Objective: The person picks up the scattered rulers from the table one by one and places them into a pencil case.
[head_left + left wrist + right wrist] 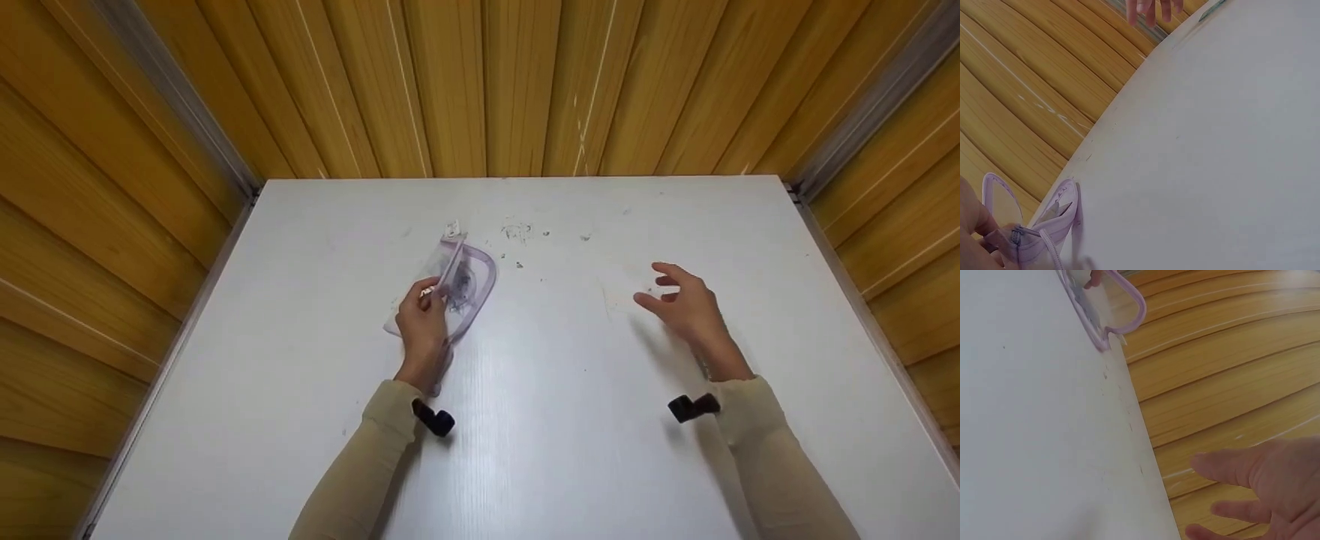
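A clear zip pouch [480, 296] with lilac trim stands unzipped on the white table, its clear side folded out to the left. My left hand [424, 319] pinches the pouch's upper edge between thumb and fingers. Something dark and greyish shows through its clear side; its kind cannot be told. In the left wrist view the lilac zipper edge [1050, 247] hangs beside the fingers, and the pouch mouth gapes. My right hand [686, 307] hovers above the table to the right, fingers spread and loosely bent, holding nothing. In the right wrist view its thumb and fingers [1224, 467] are apart.
A thin greenish strip [1213, 10] lies on the table near the right hand, mostly hidden by the wrist in the head view. Dark scuff marks [517, 231] dot the white table [540, 420]. Wood-patterned panels [517, 90] wall the back and both sides.
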Tool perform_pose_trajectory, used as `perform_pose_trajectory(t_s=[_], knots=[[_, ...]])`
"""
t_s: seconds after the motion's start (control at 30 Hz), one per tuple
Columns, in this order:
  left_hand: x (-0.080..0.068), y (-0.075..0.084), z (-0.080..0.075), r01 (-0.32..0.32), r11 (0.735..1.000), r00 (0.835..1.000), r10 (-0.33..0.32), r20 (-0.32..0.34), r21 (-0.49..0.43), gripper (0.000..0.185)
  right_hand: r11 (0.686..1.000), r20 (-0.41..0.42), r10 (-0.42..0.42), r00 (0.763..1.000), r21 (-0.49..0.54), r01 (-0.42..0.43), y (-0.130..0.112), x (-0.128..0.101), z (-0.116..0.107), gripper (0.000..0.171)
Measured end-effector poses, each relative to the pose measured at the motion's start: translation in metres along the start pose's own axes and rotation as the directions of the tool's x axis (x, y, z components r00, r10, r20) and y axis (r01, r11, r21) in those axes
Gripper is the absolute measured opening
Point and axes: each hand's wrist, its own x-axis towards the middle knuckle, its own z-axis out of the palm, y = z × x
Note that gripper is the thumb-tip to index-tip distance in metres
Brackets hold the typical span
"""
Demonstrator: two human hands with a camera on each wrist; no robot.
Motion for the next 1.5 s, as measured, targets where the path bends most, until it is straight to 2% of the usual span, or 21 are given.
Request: perform_pose_trajectory(t_s=[0.3,0.57,0.77,1.1,1.3,1.5], knots=[[-0.001,0.002,-0.003,0.010,1.000,1.000,-0.010,0.015,-0.001,0.028,0.994,-0.053,0.098,0.994,-0.040,-0.100,0.026,-0.018,-0.029,0.082],[0.000,0.001,-0.004,0.011,1.000,1.000,-0.011,0.008,0.008,0.028,0.985,-0.061,0.160,0.985,-0.050,-0.164,0.047,-0.031,-0.039,0.084],[0.001,0.000,-0.003,-0.011,1.000,1.000,0.011,0.002,0.016,0.029,0.976,-0.035,0.202,0.979,-0.080,-0.204,0.058,-0.037,-0.040,0.086],[0.000,0.001,-0.002,0.007,1.000,1.000,-0.007,0.002,0.025,0.029,0.966,-0.018,0.236,0.972,-0.103,-0.236,0.065,-0.039,-0.036,0.087],[0.001,0.000,-0.001,-0.009,0.999,1.000,0.009,0.000,0.034,0.028,0.957,-0.007,0.264,0.964,-0.119,-0.263,0.069,-0.042,-0.030,0.089],[0.001,0.000,-0.001,0.022,1.000,1.000,-0.022,0.003,0.009,0.028,0.951,-0.029,0.263,0.964,-0.162,-0.264,0.071,-0.044,-0.023,0.088]])
